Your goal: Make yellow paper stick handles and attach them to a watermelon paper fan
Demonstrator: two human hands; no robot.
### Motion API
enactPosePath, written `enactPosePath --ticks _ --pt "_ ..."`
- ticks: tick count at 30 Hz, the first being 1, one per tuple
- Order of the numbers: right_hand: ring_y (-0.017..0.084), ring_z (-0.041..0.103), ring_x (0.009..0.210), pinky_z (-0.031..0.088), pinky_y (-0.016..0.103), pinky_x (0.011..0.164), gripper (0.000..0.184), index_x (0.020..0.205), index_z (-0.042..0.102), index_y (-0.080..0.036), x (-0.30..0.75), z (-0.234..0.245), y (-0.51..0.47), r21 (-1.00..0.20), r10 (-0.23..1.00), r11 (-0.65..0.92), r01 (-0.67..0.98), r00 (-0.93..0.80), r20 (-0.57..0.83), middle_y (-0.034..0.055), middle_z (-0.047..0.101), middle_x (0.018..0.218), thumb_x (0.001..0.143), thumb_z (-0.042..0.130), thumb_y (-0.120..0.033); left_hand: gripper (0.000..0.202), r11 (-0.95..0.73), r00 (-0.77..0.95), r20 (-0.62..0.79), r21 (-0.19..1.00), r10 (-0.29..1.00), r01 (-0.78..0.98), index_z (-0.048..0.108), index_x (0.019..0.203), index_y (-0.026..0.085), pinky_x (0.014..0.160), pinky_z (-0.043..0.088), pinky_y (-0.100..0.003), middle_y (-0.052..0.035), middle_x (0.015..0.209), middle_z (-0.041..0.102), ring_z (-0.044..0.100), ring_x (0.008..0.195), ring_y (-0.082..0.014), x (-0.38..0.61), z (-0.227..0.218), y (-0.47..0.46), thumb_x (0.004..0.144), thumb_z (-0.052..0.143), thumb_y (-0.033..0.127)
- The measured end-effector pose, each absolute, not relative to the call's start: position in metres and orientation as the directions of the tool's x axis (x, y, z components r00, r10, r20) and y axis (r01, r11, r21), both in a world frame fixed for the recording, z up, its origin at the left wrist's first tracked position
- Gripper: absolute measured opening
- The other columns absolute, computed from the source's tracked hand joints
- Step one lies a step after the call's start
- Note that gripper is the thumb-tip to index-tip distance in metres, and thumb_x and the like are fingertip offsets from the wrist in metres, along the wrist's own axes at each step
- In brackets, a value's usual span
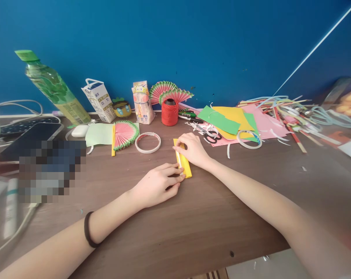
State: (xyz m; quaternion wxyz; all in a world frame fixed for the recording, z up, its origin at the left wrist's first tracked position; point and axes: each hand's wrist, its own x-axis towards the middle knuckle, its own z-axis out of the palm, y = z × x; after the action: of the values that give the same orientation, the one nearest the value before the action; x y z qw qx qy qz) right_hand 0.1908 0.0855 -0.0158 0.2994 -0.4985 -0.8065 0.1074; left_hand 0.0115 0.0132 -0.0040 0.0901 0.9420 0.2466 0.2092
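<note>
A narrow folded strip of yellow paper lies on the table between my hands, with a thin white strip along its left side. My left hand rests at its near end, fingers stretched out and touching the paper and the white strip. At the far end, my right hand has its thumb and index finger closed together on the paper's edge, its other fingers curled. Part of the paper is hidden under the fingers. A roll of tape lies just beyond, to the left.
A watermelon-patterned paper fan lies left of the tape. Behind stand a red thread spool, drink cartons and a green bottle. Scissors, coloured paper, another tape roll and loose strips lie right.
</note>
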Motion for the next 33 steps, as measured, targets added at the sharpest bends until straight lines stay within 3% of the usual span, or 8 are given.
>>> enactPosePath --ticks 33 --pt "0.022 0.048 0.090 0.033 0.036 0.076 0.016 0.071 0.057 -0.021 0.1886 -0.0177 0.0874 -0.429 0.877 0.461 0.777 -0.324 0.354 0.0020 0.060 0.088 0.082 0.057 -0.032 0.030 -0.866 0.795 0.347 0.252 0.498 0.433 0.068 0.101 0.016 0.093 0.048 -0.033 -0.0077 0.107 0.067 0.057 0.108 -0.0207 0.0121 -0.0030 0.0133 0.086 0.042 0.018"
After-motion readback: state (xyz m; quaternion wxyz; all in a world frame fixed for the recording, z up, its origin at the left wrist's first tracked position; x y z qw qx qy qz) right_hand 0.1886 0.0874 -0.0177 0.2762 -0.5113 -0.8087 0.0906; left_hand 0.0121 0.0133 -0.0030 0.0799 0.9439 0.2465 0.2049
